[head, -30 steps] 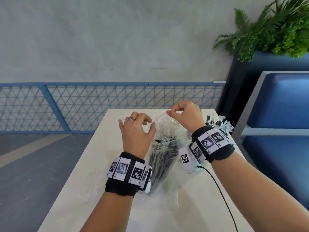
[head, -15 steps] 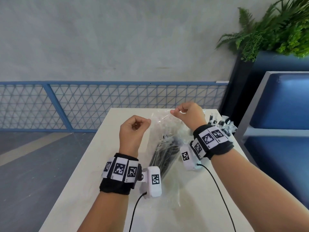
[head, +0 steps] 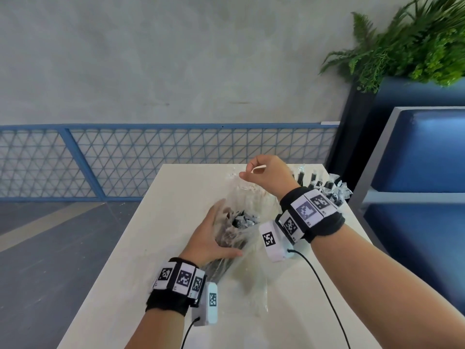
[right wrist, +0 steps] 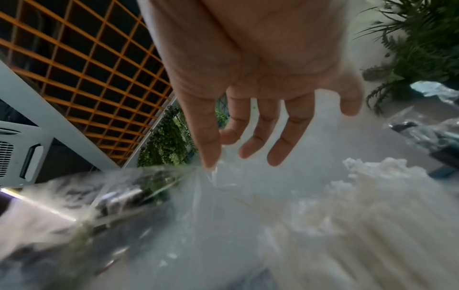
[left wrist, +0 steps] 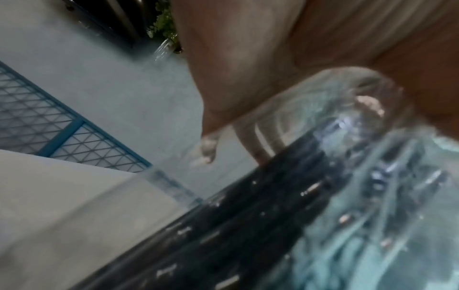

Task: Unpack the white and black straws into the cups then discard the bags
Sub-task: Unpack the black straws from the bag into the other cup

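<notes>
your left hand reaches into the mouth of the clear bag lying on the white worktop, its grip curled round the bundle of black straws inside. your right hand holds the bag's top edge up, thumb and forefinger pinching the film, the other fingers loosely bent. white straws lie just beside the bag in the right wrist view. more wrapped black straws stand behind your right wrist at the worktop's far right.

Head looks down; wrists close; all share bag.
</notes>
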